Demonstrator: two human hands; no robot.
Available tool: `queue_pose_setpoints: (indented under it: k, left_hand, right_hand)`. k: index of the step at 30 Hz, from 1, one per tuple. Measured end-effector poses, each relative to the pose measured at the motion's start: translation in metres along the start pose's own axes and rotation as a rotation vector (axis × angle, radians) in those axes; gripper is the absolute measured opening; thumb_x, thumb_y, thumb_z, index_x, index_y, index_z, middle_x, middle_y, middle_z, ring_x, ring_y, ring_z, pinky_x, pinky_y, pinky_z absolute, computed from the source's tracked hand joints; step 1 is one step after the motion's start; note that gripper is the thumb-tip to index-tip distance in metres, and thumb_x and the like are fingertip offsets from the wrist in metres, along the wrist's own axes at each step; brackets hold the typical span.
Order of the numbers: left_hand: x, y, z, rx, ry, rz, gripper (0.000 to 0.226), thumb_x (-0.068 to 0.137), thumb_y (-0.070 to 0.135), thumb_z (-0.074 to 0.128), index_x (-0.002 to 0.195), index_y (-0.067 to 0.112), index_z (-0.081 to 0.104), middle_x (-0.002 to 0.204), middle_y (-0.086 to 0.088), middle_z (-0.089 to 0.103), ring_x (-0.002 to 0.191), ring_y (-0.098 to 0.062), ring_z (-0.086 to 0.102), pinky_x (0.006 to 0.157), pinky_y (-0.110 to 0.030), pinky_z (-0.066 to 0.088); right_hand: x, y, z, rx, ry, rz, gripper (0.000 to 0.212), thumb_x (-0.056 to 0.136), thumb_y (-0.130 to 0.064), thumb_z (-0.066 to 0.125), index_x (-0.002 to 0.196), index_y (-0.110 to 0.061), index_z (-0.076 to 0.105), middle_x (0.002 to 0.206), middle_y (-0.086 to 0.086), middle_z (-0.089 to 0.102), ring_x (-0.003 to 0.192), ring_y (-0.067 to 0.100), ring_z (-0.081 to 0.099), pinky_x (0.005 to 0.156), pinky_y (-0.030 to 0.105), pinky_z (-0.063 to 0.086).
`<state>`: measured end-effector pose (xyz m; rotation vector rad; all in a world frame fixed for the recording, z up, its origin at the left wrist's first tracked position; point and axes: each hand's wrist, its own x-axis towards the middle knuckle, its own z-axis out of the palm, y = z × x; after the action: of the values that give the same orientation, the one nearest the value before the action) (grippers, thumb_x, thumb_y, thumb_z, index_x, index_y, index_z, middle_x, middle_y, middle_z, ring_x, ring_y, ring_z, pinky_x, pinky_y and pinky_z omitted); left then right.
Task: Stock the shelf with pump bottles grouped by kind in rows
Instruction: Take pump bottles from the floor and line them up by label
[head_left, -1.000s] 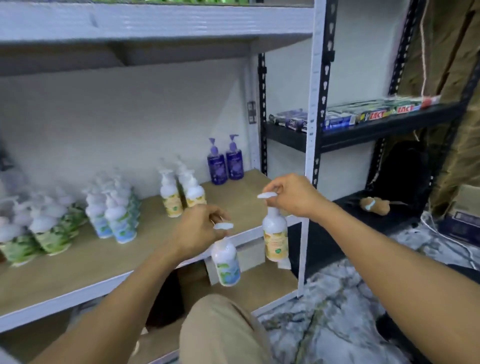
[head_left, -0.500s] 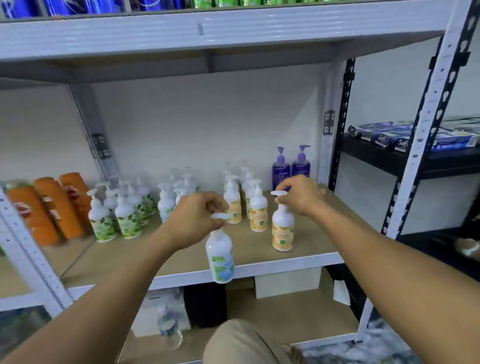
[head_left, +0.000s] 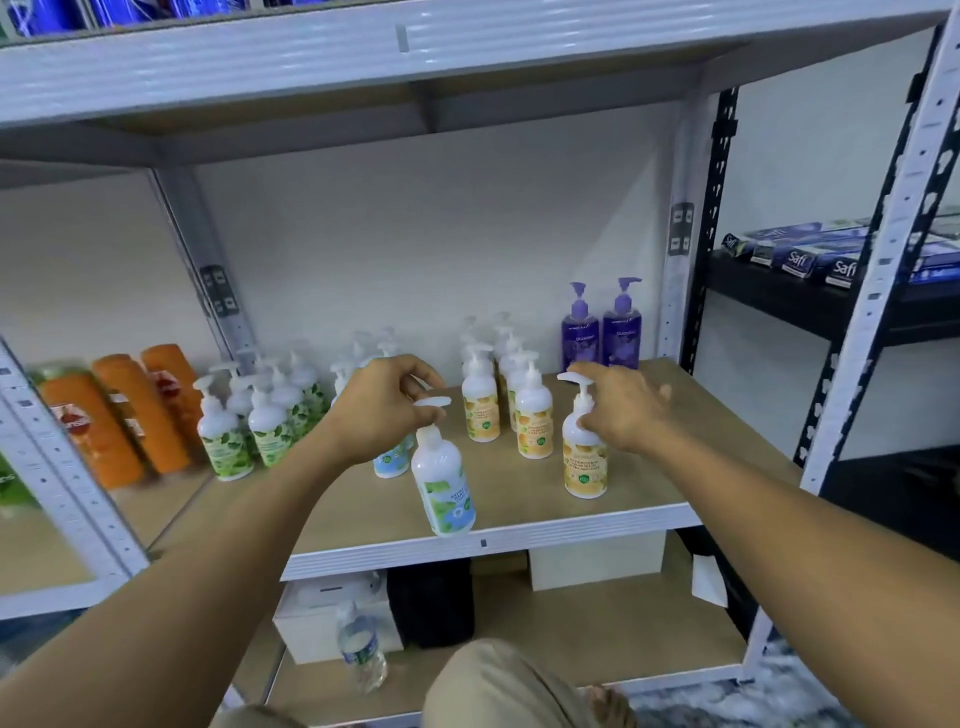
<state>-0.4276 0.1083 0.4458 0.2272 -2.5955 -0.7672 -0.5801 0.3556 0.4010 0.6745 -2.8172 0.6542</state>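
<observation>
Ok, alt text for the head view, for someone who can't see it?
Left hand holds a blue-label pump bottle by its pump at the front edge of the shelf; right hand touches a yellow-label bottle standing in front of its row.

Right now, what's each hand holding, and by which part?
Left hand pinches the blue-label bottle by its pump head. Right hand touches the yellow-label bottle at its pump neck; grip unclear.

Your left hand (head_left: 382, 410) and its blue-label bottle (head_left: 444, 483) hide the matching row (head_left: 390, 464) mid-frame, your right hand (head_left: 623, 410) blurs at the fingers, its grip on the yellow-label bottle (head_left: 584, 467) unclear, and the upper-left edge cuts off blue packs (head_left: 52, 15).
</observation>
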Motion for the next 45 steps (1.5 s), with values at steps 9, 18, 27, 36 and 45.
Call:
queue_pose_setpoints:
  k: [9,18,27,36,45]
  left_hand:
    - [0.017,-0.03,-0.006,-0.016,0.123,-0.09,0.025,0.078,0.016,0.082,0.095,0.025,0.067,0.081,0.004,0.067,0.07,-0.011,0.062,0.06,-0.022,0.043]
    - [0.019,-0.065,0.012,-0.097,0.202,-0.14,0.031,0.084,0.012,0.075,0.111,0.022,0.065,0.098,0.007,0.066,0.086,-0.018,0.065,0.064,-0.018,0.044]
    - [-0.035,-0.109,0.049,-0.121,0.338,-0.073,0.057,0.087,0.02,0.076,0.137,0.024,0.05,0.126,0.004,0.053,0.089,-0.003,0.06,0.079,-0.031,0.049]
    - [-0.062,-0.183,0.079,0.496,-0.148,-0.346,0.072,0.091,0.077,0.024,0.153,0.041,0.027,0.166,0.007,0.016,0.151,-0.023,0.015,0.116,-0.061,0.013]
    - [-0.048,-0.195,0.08,0.483,-0.239,-0.342,0.074,0.09,0.078,0.021,0.155,0.042,0.021,0.167,0.01,0.01,0.153,-0.02,0.008,0.116,-0.061,0.013]
  right_hand:
    - [-0.001,0.0,0.008,-0.018,-0.054,-0.006,0.081,0.083,-0.023,0.076,0.149,-0.04,0.033,0.136,-0.001,0.054,0.125,0.027,0.049,0.099,0.054,0.034]
    - [-0.009,0.012,0.034,0.184,0.071,-0.013,0.087,0.083,-0.015,0.073,0.152,-0.041,0.028,0.136,0.001,0.053,0.126,0.027,0.05,0.101,0.053,0.042]
    - [-0.03,0.025,0.089,0.642,0.161,0.289,0.082,0.073,-0.027,0.085,0.143,-0.02,0.043,0.128,0.004,0.058,0.116,0.026,0.06,0.096,0.05,0.052]
    - [-0.041,0.035,0.121,0.659,0.216,0.27,0.074,0.077,-0.011,0.083,0.138,-0.028,0.045,0.124,-0.004,0.065,0.111,0.018,0.064,0.096,0.041,0.053]
    - [-0.027,-0.001,0.141,0.651,0.23,0.206,0.07,0.069,-0.019,0.092,0.125,-0.028,0.051,0.11,-0.009,0.069,0.1,0.011,0.067,0.089,0.034,0.056]
